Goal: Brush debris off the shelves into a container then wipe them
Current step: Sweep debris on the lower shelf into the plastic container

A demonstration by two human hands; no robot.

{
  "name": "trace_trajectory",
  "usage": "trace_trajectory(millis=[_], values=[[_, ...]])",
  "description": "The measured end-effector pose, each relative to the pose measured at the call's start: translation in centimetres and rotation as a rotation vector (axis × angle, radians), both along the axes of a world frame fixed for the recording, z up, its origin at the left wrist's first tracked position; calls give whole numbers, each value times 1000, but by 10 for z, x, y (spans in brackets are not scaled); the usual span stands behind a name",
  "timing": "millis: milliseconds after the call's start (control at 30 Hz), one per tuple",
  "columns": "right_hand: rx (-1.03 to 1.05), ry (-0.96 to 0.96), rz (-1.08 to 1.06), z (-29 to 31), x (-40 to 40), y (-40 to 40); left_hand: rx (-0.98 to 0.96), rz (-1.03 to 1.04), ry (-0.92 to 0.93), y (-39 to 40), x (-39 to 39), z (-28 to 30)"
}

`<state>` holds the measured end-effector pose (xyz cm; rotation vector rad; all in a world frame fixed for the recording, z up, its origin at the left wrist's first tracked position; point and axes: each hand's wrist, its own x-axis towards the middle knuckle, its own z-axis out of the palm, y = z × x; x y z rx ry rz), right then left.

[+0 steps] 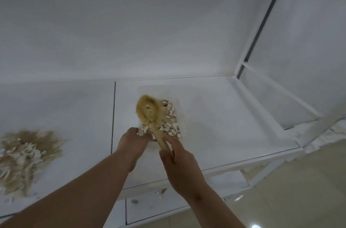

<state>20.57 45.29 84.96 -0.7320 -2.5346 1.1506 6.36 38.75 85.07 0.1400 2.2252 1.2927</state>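
A brush (148, 110) with a yellow bristle head and a wooden handle lies over a shallow pale container (180, 113) on the white shelf (224, 125). Inside the container sits a heap of tan and white debris (169, 122). My right hand (177, 162) grips the brush handle near its end. The near left edge of the container is held by my left hand (133, 140), fingers curled round it. A second, larger debris pile (28, 156) lies on the shelf at the far left, blurred.
The white back wall rises behind the shelf. A white frame post (262, 27) and side rails bound the shelf on the right. A lower shelf (149, 207) beneath carries a few debris bits (161, 193). Beige floor shows at the lower right.
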Motion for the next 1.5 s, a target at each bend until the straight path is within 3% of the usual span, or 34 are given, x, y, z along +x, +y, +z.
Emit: trace_trajectory(millis=[200, 533, 833, 1067, 1233, 1500], values=[[-35, -52, -9, -8, 9, 22, 57, 76, -63, 24, 4, 0], [-13, 48, -61, 0, 22, 1, 101, 71, 96, -19, 26, 13], [-17, 79, 7, 17, 26, -106, 104, 179, 216, -157, 37, 20], [4, 168, -102, 26, 30, -215, 56, 288, 269, -308, 57, 30], [-8, 115, -119, 28, 21, -273, 104, 349, 178, -391, 74, 26], [-26, -55, 83, 17, 21, -339, 60, 330, 65, -472, 103, 13]])
